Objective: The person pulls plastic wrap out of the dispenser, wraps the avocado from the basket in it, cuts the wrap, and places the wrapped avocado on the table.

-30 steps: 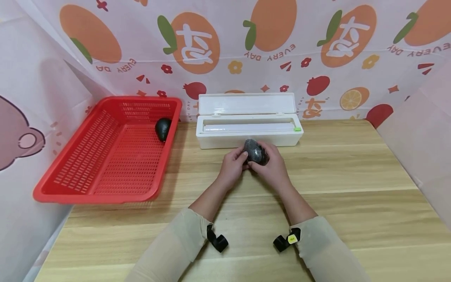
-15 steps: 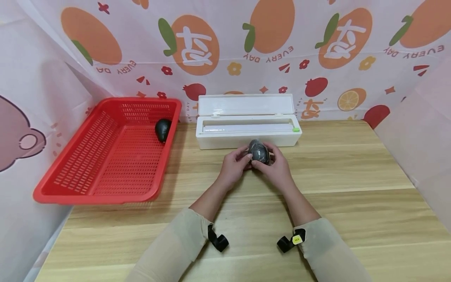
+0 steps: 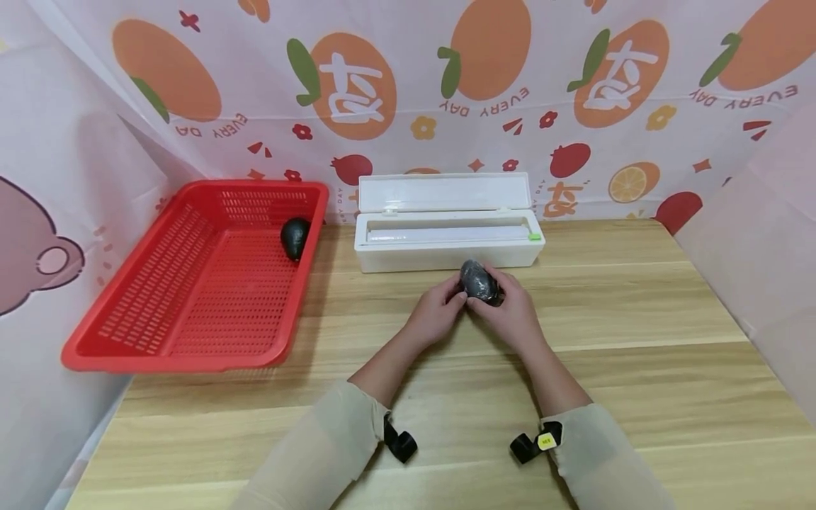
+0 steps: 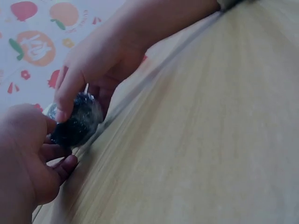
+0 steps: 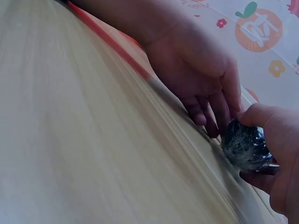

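A dark avocado (image 3: 479,282) with shiny, crinkled cling film round it is held between both hands, in front of the white box. The left hand (image 3: 436,312) pinches it from the left, thumb on the near side. Around its right side curl the fingers of the right hand (image 3: 515,312), with the thumb on the near end. In the left wrist view the film on the avocado (image 4: 81,122) catches the light between the two hands. The right wrist view shows wrinkled film on the avocado (image 5: 245,147), while the left fingers (image 5: 217,109) reach its far edge.
Behind the hands stands a white cling film box (image 3: 446,260), lid (image 3: 443,193) raised, with a roll (image 3: 446,234) inside and a green slider (image 3: 535,237) at its right. To the left, a red basket (image 3: 185,363) holds another avocado (image 3: 295,239). A printed cloth (image 3: 408,85) hangs behind.
Both hands have shifted a little to the right with the wrapped avocado, which has turned slightly in the fingers. Box and basket stay where they were.
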Demonstrator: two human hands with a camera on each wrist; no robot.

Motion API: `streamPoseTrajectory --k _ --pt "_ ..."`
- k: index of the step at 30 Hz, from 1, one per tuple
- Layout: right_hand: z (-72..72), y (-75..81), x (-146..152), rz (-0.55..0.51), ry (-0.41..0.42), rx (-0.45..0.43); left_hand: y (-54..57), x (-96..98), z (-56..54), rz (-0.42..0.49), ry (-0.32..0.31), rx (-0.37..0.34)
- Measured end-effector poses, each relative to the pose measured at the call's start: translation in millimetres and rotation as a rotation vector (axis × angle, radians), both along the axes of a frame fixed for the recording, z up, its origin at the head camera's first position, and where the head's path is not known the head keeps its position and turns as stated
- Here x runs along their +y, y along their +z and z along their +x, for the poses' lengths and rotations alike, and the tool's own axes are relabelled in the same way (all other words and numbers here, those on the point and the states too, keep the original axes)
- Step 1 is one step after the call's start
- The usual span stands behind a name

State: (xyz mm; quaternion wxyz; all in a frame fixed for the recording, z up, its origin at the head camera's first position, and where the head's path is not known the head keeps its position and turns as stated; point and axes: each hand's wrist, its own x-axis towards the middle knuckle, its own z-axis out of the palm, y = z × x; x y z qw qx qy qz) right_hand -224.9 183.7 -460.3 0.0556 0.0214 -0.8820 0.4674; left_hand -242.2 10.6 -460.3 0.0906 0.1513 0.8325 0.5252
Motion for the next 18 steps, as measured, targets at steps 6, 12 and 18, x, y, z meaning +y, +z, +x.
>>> streamPoseTrajectory --k 6,12,18 --pt "4.4 2.3 15.1 -0.002 -0.022 -0.028 2.9 1.7 3.7 -0.016 -0.015 -0.026" --pt "8.1 3.1 38.2 0.027 -0.052 -0.019 3.2 -2.4 1.6 0.036 0.007 0.002" --pt "10.3 1.4 64.5 0.066 -0.074 -0.038 11.6 -17.1 -3.5 0.091 0.074 0.025"
